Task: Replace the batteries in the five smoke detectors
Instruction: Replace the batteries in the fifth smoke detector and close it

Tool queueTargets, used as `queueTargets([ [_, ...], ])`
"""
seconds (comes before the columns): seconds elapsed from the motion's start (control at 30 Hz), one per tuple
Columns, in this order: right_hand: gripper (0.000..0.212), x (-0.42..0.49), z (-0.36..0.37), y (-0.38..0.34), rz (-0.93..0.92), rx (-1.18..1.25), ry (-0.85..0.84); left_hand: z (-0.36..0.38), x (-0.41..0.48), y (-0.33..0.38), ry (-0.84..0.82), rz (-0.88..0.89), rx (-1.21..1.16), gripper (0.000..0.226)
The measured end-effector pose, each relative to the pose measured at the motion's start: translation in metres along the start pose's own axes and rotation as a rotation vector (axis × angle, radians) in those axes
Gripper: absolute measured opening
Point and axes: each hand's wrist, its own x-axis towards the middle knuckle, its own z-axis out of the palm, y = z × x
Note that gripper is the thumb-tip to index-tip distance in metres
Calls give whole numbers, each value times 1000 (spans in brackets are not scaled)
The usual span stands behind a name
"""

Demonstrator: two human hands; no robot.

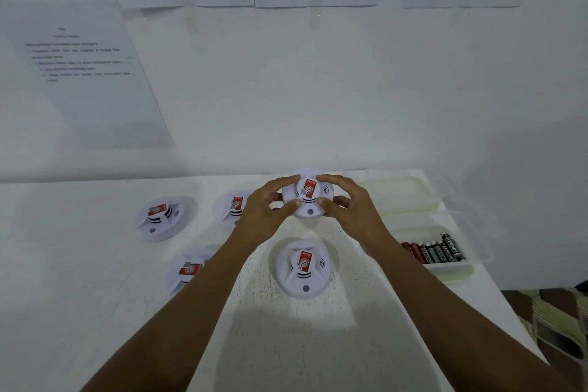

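Smoke detector [308, 200] is gripped at the rim by both hands, left hand [267, 213] at 9 o'clock, right hand [351, 210] at 3 o'clock; twist-open judged next.

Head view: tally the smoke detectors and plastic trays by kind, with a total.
Smoke detectors: 5, one held between left hand and right hand
Trays: 2
Total: 7

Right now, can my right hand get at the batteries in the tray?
Probably yes: the batteries lie uncovered in an open tray with nothing between them and the right hand. But that hand grips the detector, so release it first.
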Motion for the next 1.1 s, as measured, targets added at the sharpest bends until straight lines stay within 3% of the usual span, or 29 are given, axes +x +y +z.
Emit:
queueTargets([
  [0.37, 37, 9, 0, 10, 17, -4, -3, 4, 10, -17, 10, -2, 14, 46],
  [0.67, 36, 9, 9, 39, 32, -209, 50, 19, 5, -43, 8, -102, 49, 37],
  [1.1, 33, 22, 15, 48, -6, -378, 70, 25, 14, -49, 33, -98, 306, 36],
])
